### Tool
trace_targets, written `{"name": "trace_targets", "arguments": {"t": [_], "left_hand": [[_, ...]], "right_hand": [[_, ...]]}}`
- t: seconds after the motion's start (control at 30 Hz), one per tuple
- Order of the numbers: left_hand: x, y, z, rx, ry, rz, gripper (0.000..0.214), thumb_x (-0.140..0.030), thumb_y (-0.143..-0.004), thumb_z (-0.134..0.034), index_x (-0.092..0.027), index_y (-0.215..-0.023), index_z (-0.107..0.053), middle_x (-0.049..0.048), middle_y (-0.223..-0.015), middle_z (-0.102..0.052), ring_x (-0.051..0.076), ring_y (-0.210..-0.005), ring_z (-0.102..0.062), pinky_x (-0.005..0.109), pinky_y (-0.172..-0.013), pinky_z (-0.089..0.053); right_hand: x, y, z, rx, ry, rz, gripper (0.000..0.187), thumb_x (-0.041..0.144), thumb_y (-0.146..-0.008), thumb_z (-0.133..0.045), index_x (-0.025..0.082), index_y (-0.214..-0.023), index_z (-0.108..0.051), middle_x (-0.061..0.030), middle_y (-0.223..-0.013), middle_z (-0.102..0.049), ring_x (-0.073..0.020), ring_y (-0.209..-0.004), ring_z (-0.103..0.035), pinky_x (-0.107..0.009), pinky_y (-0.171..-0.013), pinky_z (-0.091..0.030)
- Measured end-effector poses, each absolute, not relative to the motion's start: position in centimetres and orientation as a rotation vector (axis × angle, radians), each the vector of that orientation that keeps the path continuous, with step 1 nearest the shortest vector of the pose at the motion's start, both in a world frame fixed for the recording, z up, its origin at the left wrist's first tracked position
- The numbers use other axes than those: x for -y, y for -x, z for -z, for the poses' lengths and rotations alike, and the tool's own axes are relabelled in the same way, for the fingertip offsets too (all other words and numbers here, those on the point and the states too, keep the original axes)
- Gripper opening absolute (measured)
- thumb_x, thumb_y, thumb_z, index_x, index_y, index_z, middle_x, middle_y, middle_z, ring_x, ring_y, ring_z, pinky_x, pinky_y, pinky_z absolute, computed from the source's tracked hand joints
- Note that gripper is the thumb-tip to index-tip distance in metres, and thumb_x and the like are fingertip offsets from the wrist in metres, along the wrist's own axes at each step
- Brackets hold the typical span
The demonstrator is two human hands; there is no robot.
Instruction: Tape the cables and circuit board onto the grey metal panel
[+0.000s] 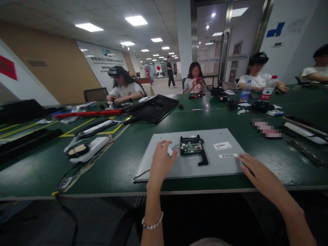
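Note:
A flat grey display panel point(217, 167) lies back side up on the green table in front of me. On it sits a black plastic bracket point(203, 159) around a green circuit board point(191, 147), with thin cables point(176, 147) running out to the left. My left hand point(163, 159) is over the panel's left part, thumb and fingers apart, beside a small white piece point(170, 151) at the cable ends; contact with it is unclear. My right hand point(253, 167) rests at the panel's right edge with fingers stretched, close to a barcode label point(228, 155).
Beyond the panel lies a black monitor frame point(156, 109). To the left are a white power strip-like item point(89, 149) and a long black part point(28, 145). A pink phone-shaped item point(266, 128) and bottles point(268, 89) stand to the right. Several people sit across the table.

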State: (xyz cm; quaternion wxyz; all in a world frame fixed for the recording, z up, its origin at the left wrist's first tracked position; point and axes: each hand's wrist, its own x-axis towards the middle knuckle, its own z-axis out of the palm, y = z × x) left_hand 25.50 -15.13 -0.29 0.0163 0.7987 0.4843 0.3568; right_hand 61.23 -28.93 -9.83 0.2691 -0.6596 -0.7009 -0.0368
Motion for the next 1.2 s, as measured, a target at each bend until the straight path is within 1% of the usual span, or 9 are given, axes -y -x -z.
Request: {"name": "trace_targets", "arguments": {"t": [0.1,0.2,0.37,0.57,0.73,0.93,1.03,1.13,1.2], "left_hand": [[17.1,-26.9,1.3,-1.551,-2.393,-1.328,0.025,-0.027,-0.090,-0.054,-0.021,-0.114,-0.057,0.0119,-0.119,-0.053,0.026,-0.113,-0.055,0.045,-0.101,-0.045],[18.9,-28.4,2.3,-1.526,-2.394,-1.437,0.024,-0.022,-0.091,-0.052,-0.022,-0.114,-0.057,0.0122,-0.122,-0.053,0.026,-0.117,-0.053,0.047,-0.101,-0.045],[20.4,-29.3,3.4,-1.340,-2.532,-1.417,0.032,-0.016,-0.093,-0.048,-0.024,-0.124,-0.054,0.0118,-0.132,-0.051,0.025,-0.125,-0.049,0.044,-0.101,-0.046],[20.4,-28.9,3.8,-1.368,-2.492,-1.325,0.022,-0.017,-0.092,-0.049,-0.023,-0.109,-0.061,0.0108,-0.129,-0.054,0.024,-0.120,-0.053,0.043,-0.097,-0.050],[20.7,-29.1,3.8,-1.359,-2.444,-1.388,0.020,-0.015,-0.092,-0.049,-0.021,-0.106,-0.062,0.0119,-0.128,-0.054,0.024,-0.120,-0.055,0.042,-0.096,-0.052],[20.6,-29.1,4.0,-1.353,-2.436,-1.337,0.019,-0.014,-0.091,-0.048,-0.022,-0.103,-0.060,0.0115,-0.129,-0.053,0.023,-0.117,-0.058,0.043,-0.100,-0.050],[20.6,-29.1,4.3,-1.345,-2.444,-1.319,0.017,-0.014,-0.092,-0.048,-0.022,-0.101,-0.061,0.0110,-0.128,-0.053,0.022,-0.117,-0.057,0.042,-0.101,-0.049],[20.7,-29.2,4.4,-1.354,-2.435,-1.291,0.017,-0.015,-0.092,-0.047,-0.021,-0.100,-0.061,0.0114,-0.129,-0.053,0.022,-0.113,-0.059,0.042,-0.100,-0.049],[20.7,-29.3,4.4,-1.363,-2.427,-1.282,0.017,-0.015,-0.092,-0.048,-0.021,-0.100,-0.061,0.0115,-0.128,-0.053,0.022,-0.113,-0.060,0.042,-0.100,-0.050]], "right_hand": [[29.0,-60.8,9.7,1.932,1.800,0.092,0.049,0.043,-0.098,-0.035,0.021,-0.136,-0.055,-0.0087,-0.144,-0.052,-0.0278,-0.137,-0.042,-0.052,-0.110,-0.041],[29.1,-60.4,9.4,1.956,1.817,0.076,0.050,0.044,-0.098,-0.035,0.021,-0.139,-0.053,-0.0086,-0.147,-0.048,-0.0284,-0.140,-0.037,-0.052,-0.111,-0.038],[28.8,-58.7,9.0,1.972,1.805,0.103,0.050,0.044,-0.099,-0.035,0.021,-0.140,-0.051,-0.0084,-0.148,-0.047,-0.0301,-0.142,-0.034,-0.055,-0.112,-0.036],[27.3,-55.0,8.0,2.039,1.769,0.102,0.052,0.043,-0.099,-0.034,0.018,-0.142,-0.050,-0.0105,-0.149,-0.045,-0.0312,-0.143,-0.031,-0.054,-0.113,-0.035],[25.4,-51.9,6.9,2.116,1.667,0.078,0.049,0.035,-0.099,-0.034,0.014,-0.140,-0.050,-0.0137,-0.148,-0.046,-0.0284,-0.141,-0.036,-0.050,-0.113,-0.037],[23.7,-48.3,6.2,2.098,1.668,0.134,0.043,0.026,-0.097,-0.038,0.013,-0.134,-0.054,-0.0179,-0.142,-0.051,-0.0323,-0.136,-0.042,-0.052,-0.106,-0.043],[23.4,-46.6,5.9,2.099,1.672,0.143,0.043,0.026,-0.096,-0.041,0.012,-0.134,-0.054,-0.0190,-0.142,-0.051,-0.0339,-0.136,-0.041,-0.052,-0.105,-0.044],[23.1,-45.1,5.6,2.104,1.667,0.113,0.044,0.024,-0.096,-0.042,0.008,-0.136,-0.052,-0.0214,-0.143,-0.048,-0.0349,-0.137,-0.040,-0.051,-0.107,-0.042],[22.8,-44.4,5.6,2.100,1.649,0.086,0.043,0.023,-0.097,-0.041,0.008,-0.136,-0.052,-0.0213,-0.144,-0.048,-0.0342,-0.137,-0.039,-0.051,-0.108,-0.040]]}}
